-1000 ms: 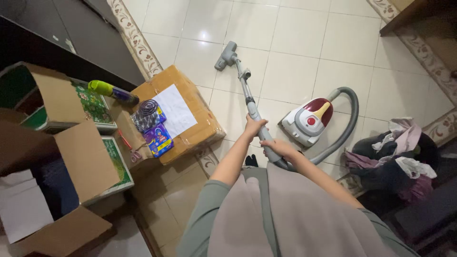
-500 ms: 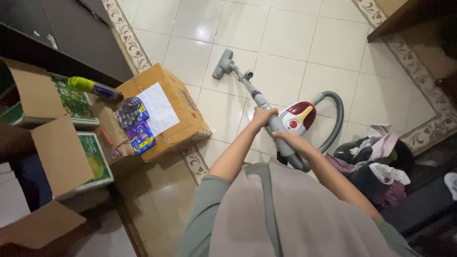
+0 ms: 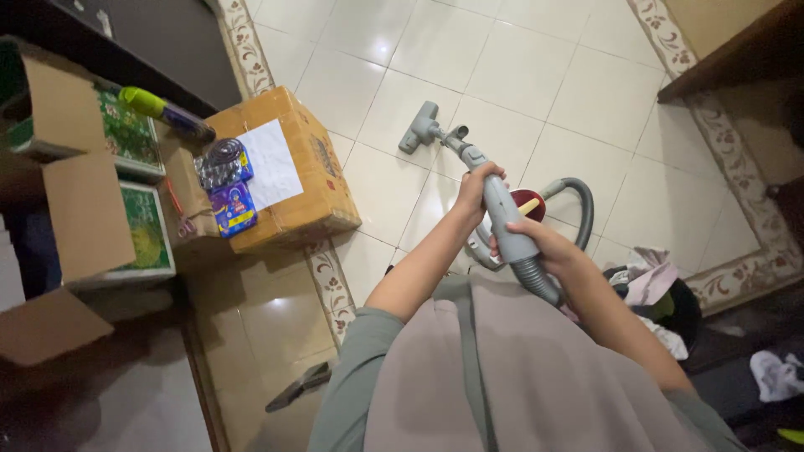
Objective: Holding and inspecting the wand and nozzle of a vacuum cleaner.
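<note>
Both hands grip a grey vacuum wand (image 3: 494,201) that slants over the pale tiled floor (image 3: 578,92); the left hand (image 3: 476,186) wraps the upper part of the tube, fingers curled shut round it; the right hand (image 3: 544,244) closes round the lower end, just where the ribbed hose (image 3: 578,209) joins it. The wand ends in a grey floor nozzle (image 3: 419,127), which lies flat on a tile near the middle of the floor; the hose arcs from the right hand up and round to the red and white vacuum body (image 3: 523,205), which sits on the floor behind the wand and is mostly hidden by it and by the hands.

To the left of the nozzle a cardboard box (image 3: 293,167) stands on the floor against the patterned border tiles (image 3: 327,276); a white sheet (image 3: 272,163) lies on its top, with a blue packet (image 3: 232,209) and a grey coil (image 3: 219,161) at its left edge. Beyond it, toward the left edge of the floor, lie open cartons (image 3: 79,209) with green printed panels, and a purple tube with a yellow-green cap (image 3: 159,109). A heap of clothes (image 3: 653,289) lies by the right forearm, near the right border of the floor.
</note>
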